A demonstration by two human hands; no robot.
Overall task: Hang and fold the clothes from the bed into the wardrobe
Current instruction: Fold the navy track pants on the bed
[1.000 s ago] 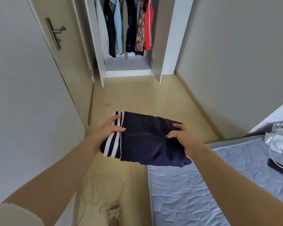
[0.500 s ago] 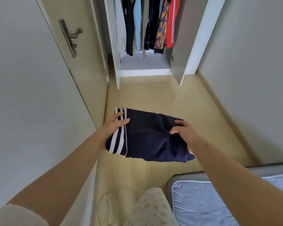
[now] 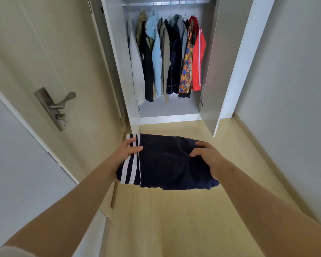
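Note:
A folded navy garment with white stripes along its left edge is carried flat in front of me, above the floor. My left hand grips its striped left end, thumb on top. My right hand grips its right side, fingers curled over the cloth. Straight ahead stands the open wardrobe, its bare grey bottom shelf showing. Several hanging clothes fill the rail, among them a light blue shirt, a dark jacket, a patterned shirt and a red jacket.
A beige room door with a metal handle stands open on the left. The wardrobe's right door swings out toward me. A grey wall runs along the right. Yellowish floor leads to the wardrobe.
I have walked closer to the wardrobe with the folded garment held in both hands. The bed has dropped out of view and the wardrobe rail now shows.

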